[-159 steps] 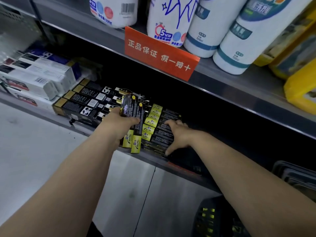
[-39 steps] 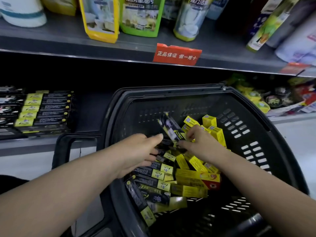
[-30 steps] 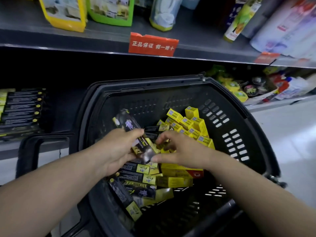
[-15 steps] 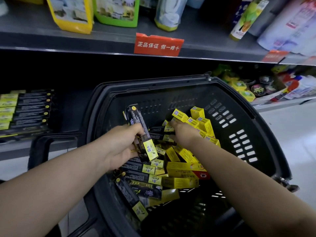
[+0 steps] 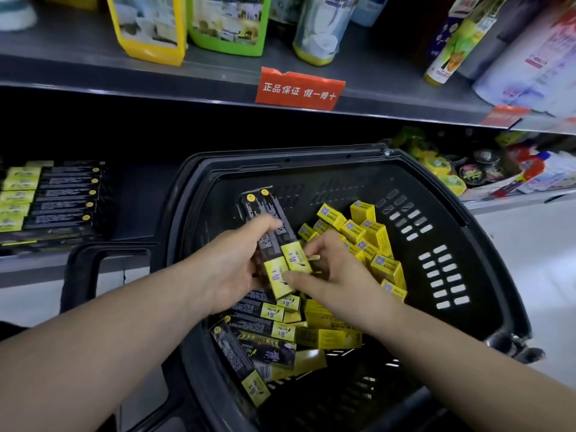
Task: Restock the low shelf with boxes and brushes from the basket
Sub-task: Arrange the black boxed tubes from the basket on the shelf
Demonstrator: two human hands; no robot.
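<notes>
Stood next to this person while they dug in the black basket (image 5: 442, 194), which sat in front of the low shelf (image 5: 137, 210). Their left hand (image 5: 230, 269) had its fingers wrapped around two long black-and-yellow boxes (image 5: 274, 241), held side by side and tilted up over the pile, dark ends pointing toward the shelf. The right hand (image 5: 339, 275) was pinching the yellow ends of that same pair, thumb under the near edge and curled fingers on the right side. Below both hands the basket held more of those long boxes lying every which way, and a heap of small yellow boxes (image 5: 367, 232) was bunched against the right wall. Off to the left, a neat row of matching boxes (image 5: 53, 198) already lay flat on the low shelf, with a bare dark stretch between them and the basket. The shelf above (image 5: 93, 67) carried a yellow pouch (image 5: 146, 26), a green pouch (image 5: 227, 23) and some bottles, with a red sign (image 5: 299, 88) clipped on its front edge.
</notes>
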